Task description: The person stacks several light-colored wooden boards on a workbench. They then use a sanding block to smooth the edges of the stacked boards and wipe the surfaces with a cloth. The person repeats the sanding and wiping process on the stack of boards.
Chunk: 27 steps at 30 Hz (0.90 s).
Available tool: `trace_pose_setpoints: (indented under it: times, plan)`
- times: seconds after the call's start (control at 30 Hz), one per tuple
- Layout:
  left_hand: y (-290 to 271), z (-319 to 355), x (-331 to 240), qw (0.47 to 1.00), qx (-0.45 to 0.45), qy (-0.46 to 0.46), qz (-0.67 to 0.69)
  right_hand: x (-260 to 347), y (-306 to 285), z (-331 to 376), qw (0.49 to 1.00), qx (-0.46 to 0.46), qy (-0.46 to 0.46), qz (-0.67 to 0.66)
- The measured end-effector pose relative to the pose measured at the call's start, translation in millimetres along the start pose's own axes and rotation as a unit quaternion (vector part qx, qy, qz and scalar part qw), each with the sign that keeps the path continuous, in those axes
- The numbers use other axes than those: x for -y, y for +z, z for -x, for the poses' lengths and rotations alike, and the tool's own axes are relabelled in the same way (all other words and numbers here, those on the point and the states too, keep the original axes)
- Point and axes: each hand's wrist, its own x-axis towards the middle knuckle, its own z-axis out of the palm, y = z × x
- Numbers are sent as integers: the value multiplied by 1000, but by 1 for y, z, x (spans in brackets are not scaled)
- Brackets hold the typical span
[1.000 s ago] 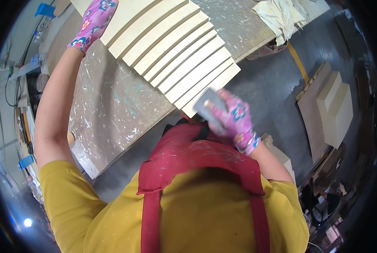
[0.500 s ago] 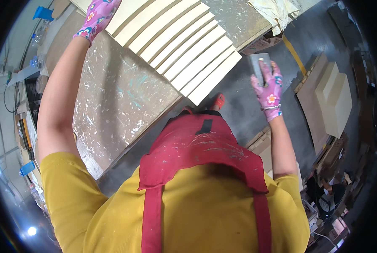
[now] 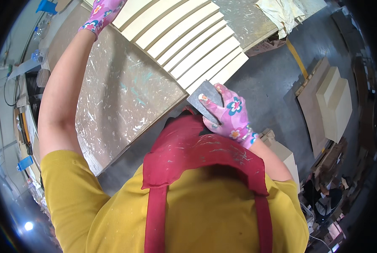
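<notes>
Pale boards (image 3: 192, 40), fanned out in overlapping rows, lie across the paint-spattered table (image 3: 125, 101). My right hand (image 3: 230, 111), in a pink flowered glove, grips a grey sanding block (image 3: 203, 99). The block is at the boards' nearest corner, just past the table edge; whether it touches the wood is hard to make out. At the boards' far left end is my left hand (image 3: 105, 12), in a matching glove. Its fingers run out of the picture at the top, so their pose is hidden.
A crumpled cream cloth (image 3: 283, 14) hangs over the table's far right edge. Pale blocks (image 3: 334, 101) rest on a brown board to the right. Another pale box (image 3: 281, 152) stands on the floor by my right forearm. A person (image 3: 329, 196) is far off at the lower right.
My right hand has swung left with the sanding block, from out over the floor to the near corner of the boards. My left hand stays at the far end of the boards.
</notes>
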Motion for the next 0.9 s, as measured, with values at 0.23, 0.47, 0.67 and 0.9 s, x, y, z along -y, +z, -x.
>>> trace_pose_setpoints:
  times: [0.23,0.47,0.67,0.9]
  plan:
    - [-1,2,-3,1000,4,-12,2,-45,-23,-14,989,-100,106,22]
    - [-1,3,-5,999,-2,-16,40,-73,-3,-10,983,-103,149,11]
    - [1,5,-1,999,2,-33,19,-38,-17,-16,994,-6,90,-56]
    - [-2,-1,-6,999,16,-36,22,-7,6,-4,999,-51,-2,8]
